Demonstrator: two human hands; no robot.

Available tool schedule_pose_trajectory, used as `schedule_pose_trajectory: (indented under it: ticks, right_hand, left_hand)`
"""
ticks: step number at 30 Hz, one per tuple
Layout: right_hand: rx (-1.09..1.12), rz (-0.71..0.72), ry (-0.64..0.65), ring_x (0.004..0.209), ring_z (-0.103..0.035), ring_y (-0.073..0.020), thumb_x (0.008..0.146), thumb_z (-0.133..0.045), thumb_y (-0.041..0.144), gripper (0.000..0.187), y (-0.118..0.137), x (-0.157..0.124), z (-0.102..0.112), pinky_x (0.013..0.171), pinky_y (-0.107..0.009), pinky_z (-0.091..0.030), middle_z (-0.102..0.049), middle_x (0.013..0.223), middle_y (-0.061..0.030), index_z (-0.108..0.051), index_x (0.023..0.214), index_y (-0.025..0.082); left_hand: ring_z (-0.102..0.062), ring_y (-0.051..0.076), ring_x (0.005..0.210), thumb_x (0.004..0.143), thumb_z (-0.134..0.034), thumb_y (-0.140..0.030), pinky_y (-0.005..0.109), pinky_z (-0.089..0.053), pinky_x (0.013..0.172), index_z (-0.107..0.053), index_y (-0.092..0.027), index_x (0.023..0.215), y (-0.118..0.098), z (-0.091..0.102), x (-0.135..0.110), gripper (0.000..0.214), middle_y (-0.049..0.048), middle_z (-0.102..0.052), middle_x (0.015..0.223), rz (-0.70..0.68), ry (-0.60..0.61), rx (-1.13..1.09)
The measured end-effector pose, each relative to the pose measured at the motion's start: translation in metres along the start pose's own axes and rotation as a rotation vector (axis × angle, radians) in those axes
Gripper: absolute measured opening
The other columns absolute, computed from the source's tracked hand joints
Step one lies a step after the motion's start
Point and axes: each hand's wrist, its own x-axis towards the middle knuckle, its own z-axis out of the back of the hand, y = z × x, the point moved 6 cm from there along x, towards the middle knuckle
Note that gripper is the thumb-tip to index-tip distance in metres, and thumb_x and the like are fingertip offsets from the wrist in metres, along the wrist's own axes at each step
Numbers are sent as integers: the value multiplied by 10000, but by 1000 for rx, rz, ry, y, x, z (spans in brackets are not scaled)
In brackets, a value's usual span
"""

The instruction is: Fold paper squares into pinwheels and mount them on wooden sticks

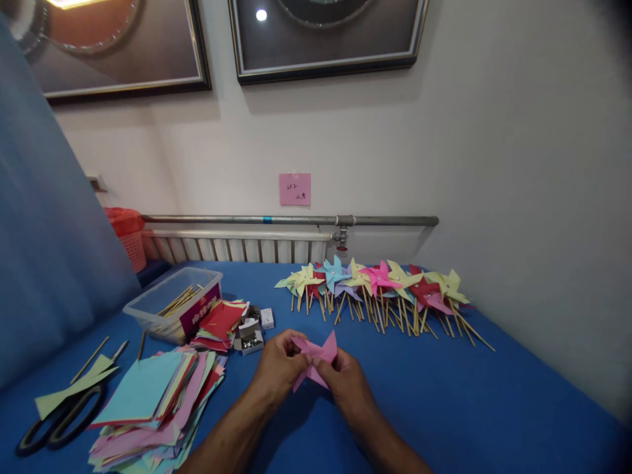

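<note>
Counting off from the plastic tub (148, 306): one tub, two small boxes (249, 339) (267, 318) just right of it, two paper stacks (148, 401) (220, 322) near it, one pair of scissors (59, 421) front-left, one pink paper shape (320, 352) further right, a pinwheel row (380, 280) too crowded to number, two picture frames (123, 59) (326, 39) above.

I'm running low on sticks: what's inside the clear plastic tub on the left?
Thin wooden sticks lie slanted inside the tub. Its red label covers the front right corner, so anything low there cannot be seen.
</note>
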Motion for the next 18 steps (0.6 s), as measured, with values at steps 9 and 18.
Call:
schedule_pose_trajectory:
  ticks: [9,18]
  right_hand:
    - [-89,5,-48,634,-571,-185,736,-693,462,298,6,-2,3,595,-283,-435,-681,691,-24,-732,802,174]
    - [-75,-9,-25,636,-577,-193,722,-690,469,321,5,-1,2,597,-289,-436,-696,709,-34,-732,816,165]
  left_hand:
    - [-498,84,487,495,-818,-223,212,-367,513,-662,-166,759,10,2,3,312,-63,-600,552,10,-6,17]
    - [-501,88,491,511,-797,-217,210,-365,513,-666,-162,781,13,6,6,305,-57,-608,559,-14,-17,50]
